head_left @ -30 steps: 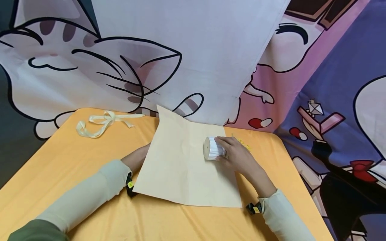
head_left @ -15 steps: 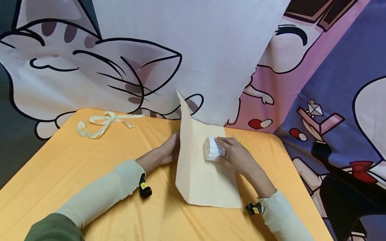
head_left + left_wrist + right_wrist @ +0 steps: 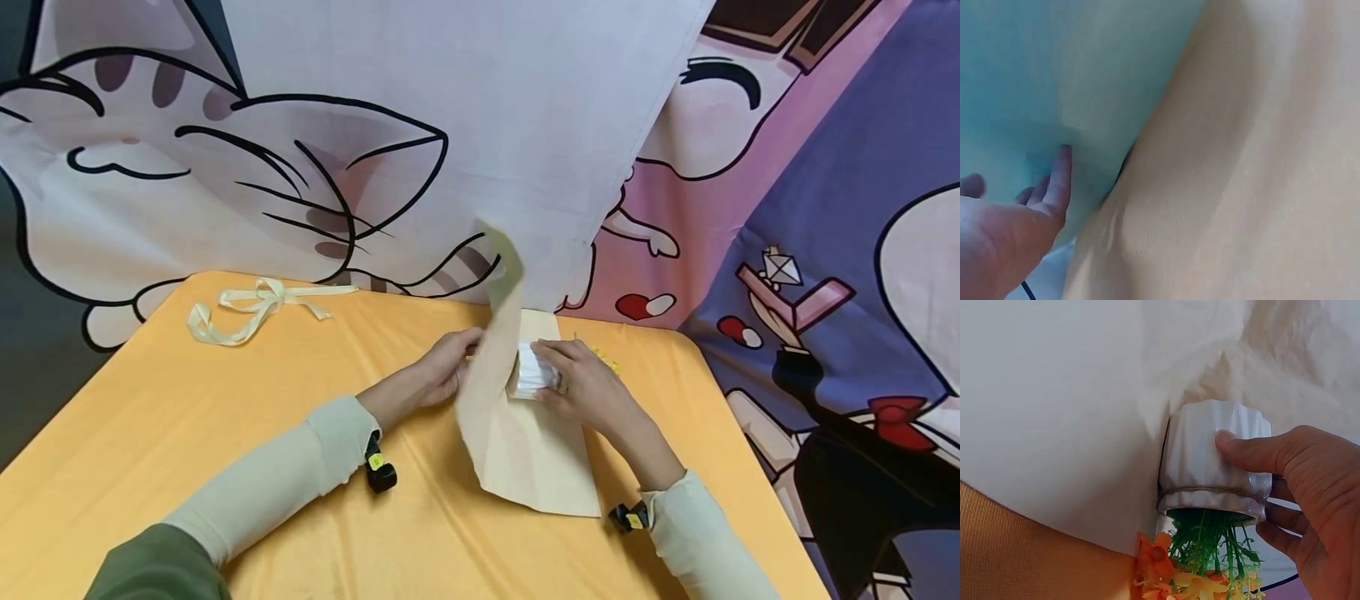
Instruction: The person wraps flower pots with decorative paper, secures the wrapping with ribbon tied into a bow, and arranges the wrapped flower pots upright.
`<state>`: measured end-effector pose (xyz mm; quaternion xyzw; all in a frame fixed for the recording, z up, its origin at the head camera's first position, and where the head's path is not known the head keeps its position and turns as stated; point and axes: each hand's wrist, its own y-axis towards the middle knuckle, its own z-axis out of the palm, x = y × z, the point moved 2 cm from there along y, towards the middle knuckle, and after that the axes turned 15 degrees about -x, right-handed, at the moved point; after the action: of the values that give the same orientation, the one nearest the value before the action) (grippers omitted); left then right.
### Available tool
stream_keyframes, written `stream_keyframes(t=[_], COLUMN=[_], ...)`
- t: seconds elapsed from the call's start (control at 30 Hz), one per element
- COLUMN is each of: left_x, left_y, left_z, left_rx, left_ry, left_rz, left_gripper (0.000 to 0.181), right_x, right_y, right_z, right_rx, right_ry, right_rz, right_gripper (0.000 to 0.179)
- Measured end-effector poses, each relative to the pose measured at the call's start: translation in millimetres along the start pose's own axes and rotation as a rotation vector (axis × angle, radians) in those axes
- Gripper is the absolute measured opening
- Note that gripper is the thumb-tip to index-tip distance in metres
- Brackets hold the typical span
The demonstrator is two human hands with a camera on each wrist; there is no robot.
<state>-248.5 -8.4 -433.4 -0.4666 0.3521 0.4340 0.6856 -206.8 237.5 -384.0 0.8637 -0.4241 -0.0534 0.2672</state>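
A white fluted flowerpot (image 3: 534,371) lies on its side on a sheet of cream paper (image 3: 536,475). Thin twine circles it near the mouth, where orange and yellow flowers (image 3: 1200,584) with green stems stick out. My right hand (image 3: 592,392) grips the pot from the right, thumb on one side and fingers behind. On the paper's left, my left hand (image 3: 446,367) touches the outer face with fingers extended, as the left wrist view shows. The paper's left half stands up and curls over toward the pot, hiding its base in the head view.
A tied cream ribbon (image 3: 258,308) lies at the back left of the table, on the yellow cloth (image 3: 337,517). Behind the table hangs a cartoon-printed curtain (image 3: 540,150), close to the paper's raised top edge.
My left hand has moved right, lifting the paper's left half from nearly flat to upright and bending it against the pot. The right hand and the pot have stayed put.
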Motion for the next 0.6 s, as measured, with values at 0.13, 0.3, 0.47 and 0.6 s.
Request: stream_keyframes(t=[0.13,0.3,0.47,0.6], left_x=[1.3,3.1,3.2,2.2], left_y=[0.2,0.1,-0.5,-1.0], left_z=[10.5,19.2,23.4,24.9], left_rx=[-0.037,-0.103,-0.148,-0.172], left_ry=[0.015,0.079,0.091,0.092], left_rz=[0.005,0.053,0.071,0.062], left_gripper=[0.037,0.032,0.027,0.025], right_x=[-4.0,-9.1,-10.9,-11.5], right_y=[0.0,-1.1,-1.2,-1.8], right_z=[1.6,3.2,3.5,3.0], right_rx=[-0.039,-0.070,-0.040,-0.011], right_ry=[0.020,0.040,0.075,0.094], right_rz=[-0.062,-0.129,-0.007,0.080], right_gripper=[0.043,0.008,0.025,0.041])
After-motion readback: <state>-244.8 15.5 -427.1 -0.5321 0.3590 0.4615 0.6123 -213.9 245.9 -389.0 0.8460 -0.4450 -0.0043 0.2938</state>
